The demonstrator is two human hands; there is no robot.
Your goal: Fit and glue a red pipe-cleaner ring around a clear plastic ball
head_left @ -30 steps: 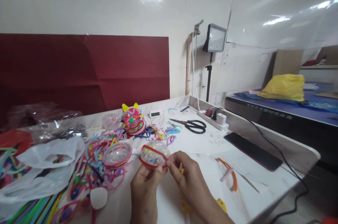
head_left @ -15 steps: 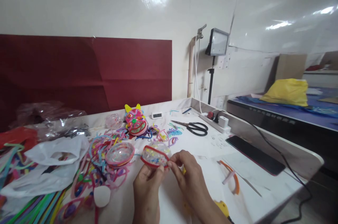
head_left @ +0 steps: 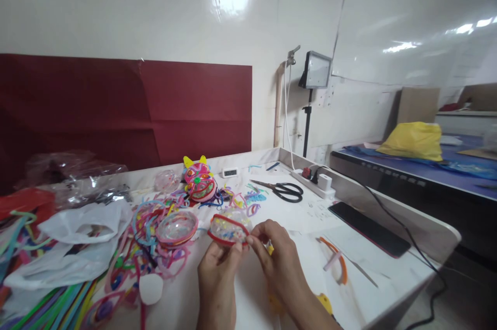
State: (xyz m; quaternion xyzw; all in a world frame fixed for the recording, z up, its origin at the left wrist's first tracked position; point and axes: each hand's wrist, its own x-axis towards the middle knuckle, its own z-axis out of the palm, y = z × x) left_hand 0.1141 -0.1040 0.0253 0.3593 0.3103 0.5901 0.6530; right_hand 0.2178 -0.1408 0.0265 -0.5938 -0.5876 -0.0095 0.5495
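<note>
A clear plastic bowl-like piece [head_left: 229, 227] with coloured specks and a red fuzzy strip along its rim is held up over the table. My left hand [head_left: 218, 275] grips it from below, thumb on the near edge. At its right end, my right hand [head_left: 280, 257] pinches the red strip between thumb and finger; the strip's tip is hidden by the fingers. A similar clear bowl with a pinkish rim [head_left: 177, 228] lies just left of it. Behind stands a colourful animal-face craft [head_left: 200, 180] with yellow ears. Something yellow [head_left: 324, 303] shows partly under my right forearm.
Black-handled scissors [head_left: 286, 191], a white power strip [head_left: 318, 187] and a dark phone [head_left: 368, 228] lie to the right, near an orange curved strip [head_left: 341, 265]. Loose fuzzy stems [head_left: 58, 301] and white plastic bags [head_left: 83, 221] crowd the left. A raised edge [head_left: 419, 226] borders the table.
My view has shifted slightly, moving the background a little left and down. Both hands keep nearly the same hold on the clear piece and its red strip.
</note>
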